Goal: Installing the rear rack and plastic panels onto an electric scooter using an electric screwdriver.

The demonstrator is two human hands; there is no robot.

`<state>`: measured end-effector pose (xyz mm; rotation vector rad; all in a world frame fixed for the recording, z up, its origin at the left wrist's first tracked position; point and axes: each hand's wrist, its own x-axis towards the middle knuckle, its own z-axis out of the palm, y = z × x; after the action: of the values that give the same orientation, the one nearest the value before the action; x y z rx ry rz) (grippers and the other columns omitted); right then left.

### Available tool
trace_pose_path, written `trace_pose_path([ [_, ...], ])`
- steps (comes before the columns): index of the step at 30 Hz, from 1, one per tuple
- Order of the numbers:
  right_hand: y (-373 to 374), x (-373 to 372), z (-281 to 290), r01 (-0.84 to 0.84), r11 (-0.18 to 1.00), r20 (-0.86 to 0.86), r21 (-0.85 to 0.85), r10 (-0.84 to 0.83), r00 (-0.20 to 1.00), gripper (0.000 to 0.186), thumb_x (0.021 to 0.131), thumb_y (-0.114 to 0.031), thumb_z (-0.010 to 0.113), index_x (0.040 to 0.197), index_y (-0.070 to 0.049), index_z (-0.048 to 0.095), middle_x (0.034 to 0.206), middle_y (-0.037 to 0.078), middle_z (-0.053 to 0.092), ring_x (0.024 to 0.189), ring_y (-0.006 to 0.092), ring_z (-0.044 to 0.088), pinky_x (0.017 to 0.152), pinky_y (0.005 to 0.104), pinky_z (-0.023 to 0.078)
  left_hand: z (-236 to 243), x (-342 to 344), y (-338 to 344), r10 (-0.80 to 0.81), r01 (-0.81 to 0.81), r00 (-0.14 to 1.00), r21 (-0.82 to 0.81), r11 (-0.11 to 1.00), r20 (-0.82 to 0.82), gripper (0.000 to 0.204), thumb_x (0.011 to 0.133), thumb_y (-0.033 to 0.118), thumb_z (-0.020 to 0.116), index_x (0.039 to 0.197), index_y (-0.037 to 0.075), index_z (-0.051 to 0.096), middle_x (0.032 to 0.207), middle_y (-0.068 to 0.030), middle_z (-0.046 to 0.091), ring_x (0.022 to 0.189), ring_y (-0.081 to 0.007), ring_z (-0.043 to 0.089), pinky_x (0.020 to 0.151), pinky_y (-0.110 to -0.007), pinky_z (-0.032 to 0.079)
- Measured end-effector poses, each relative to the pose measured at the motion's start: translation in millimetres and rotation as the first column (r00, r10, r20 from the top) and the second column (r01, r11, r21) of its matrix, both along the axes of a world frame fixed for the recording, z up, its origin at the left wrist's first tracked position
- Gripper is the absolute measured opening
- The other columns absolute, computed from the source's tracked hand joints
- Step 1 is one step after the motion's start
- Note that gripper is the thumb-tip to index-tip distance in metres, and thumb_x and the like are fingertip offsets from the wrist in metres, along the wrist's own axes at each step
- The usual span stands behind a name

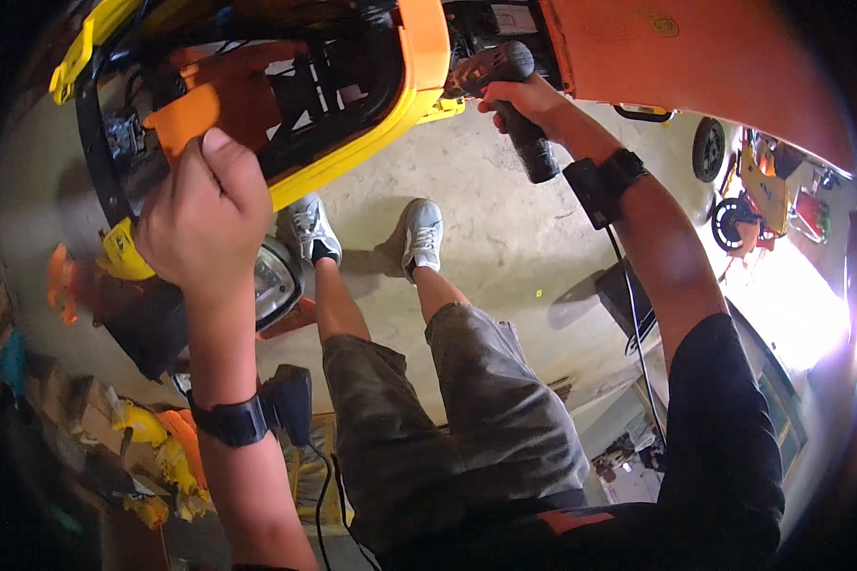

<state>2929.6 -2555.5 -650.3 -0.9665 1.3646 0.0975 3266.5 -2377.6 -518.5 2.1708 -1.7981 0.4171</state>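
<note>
My right hand [524, 98] clamps the dark pistol-shaped power drill [528, 141], just right of the curved yellow-and-orange plastic frame [381, 131]; tilting could cause slippage. Frame's left side: my left hand [209, 205] curls; grip on the flat orange plastic panel [185, 114] cannot be determined.

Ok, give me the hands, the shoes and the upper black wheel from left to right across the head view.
Left hand → left shoe → right shoe → right hand, holding the power drill → upper black wheel.
</note>
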Motion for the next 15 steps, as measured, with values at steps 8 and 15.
trace_pose_path([
  [8,-8.4,16.5,8.3,-0.103,0.994,-0.037,-0.02,0.102,0.994,0.031,0.085,-0.022,0.073,0.109,-0.003,0.067,0.089,0.009,0.074,0.06,0.0165,0.065,0.06,0.0353,0.056,3.3,-0.5,0.8,0.018,-0.017,0.999,-0.018,1.0,0.041,0.035,0.097,0.031,0.055,0.067,0.015,0.063,0.059,-0.0093,0.063,0.052,-0.0299,0.066,0.048,-0.039,0.051],
  [15,-1.7,7.9,7.5,-0.075,0.994,0.0,-0.084,0.075,0.997,0.027,0.088,-0.02,0.071,0.107,-0.001,0.067,0.088,0.01,0.074,0.06,0.0174,0.065,0.057,0.0368,0.056,1.1,-2.1,4.2,0.057,-0.057,0.998,0.026,0.998,0.006,0.036,0.1,0.03,0.053,0.071,0.013,0.066,0.061,-0.0123,0.066,0.055,-0.0337,0.068,0.049,-0.044,0.052],
])
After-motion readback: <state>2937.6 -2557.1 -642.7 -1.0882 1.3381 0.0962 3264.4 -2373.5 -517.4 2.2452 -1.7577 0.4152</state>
